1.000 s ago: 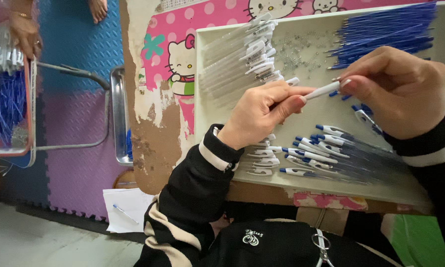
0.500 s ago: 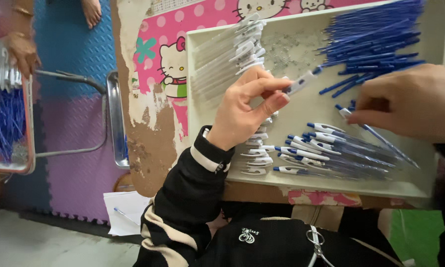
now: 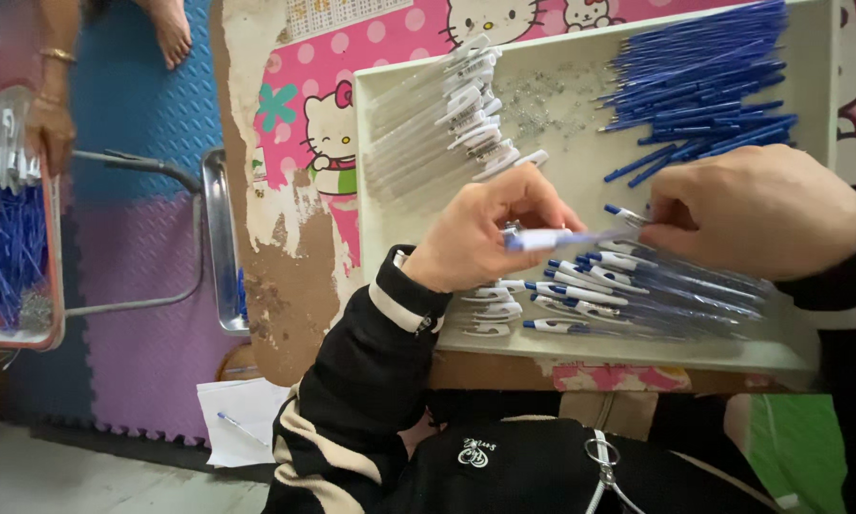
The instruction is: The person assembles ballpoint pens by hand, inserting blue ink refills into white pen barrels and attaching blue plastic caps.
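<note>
My left hand (image 3: 490,233) pinches a clear pen with a blue and white end (image 3: 554,239), held level over the white tray (image 3: 580,176). My right hand (image 3: 756,209) hovers just right of it with fingers curled at the pen's far tip, above a row of finished blue-and-white pens (image 3: 628,286). Whether the right fingers grip the pen is hidden. A heap of blue refills (image 3: 699,81) fills the tray's far right, and clear empty barrels (image 3: 442,119) lie at its far left. Small springs (image 3: 547,95) are scattered between them.
The tray rests on a worn pink cartoon-print table (image 3: 299,190). At left another person's hand (image 3: 49,128) holds a red-rimmed tray (image 3: 9,247) of blue refills, beside a metal chair frame (image 3: 161,233). Paper with a pen (image 3: 238,424) lies on the floor.
My left hand lowered the pen from pointing up-right to level. My right hand dropped toward the finished pens, then came back to the pen's tip.
</note>
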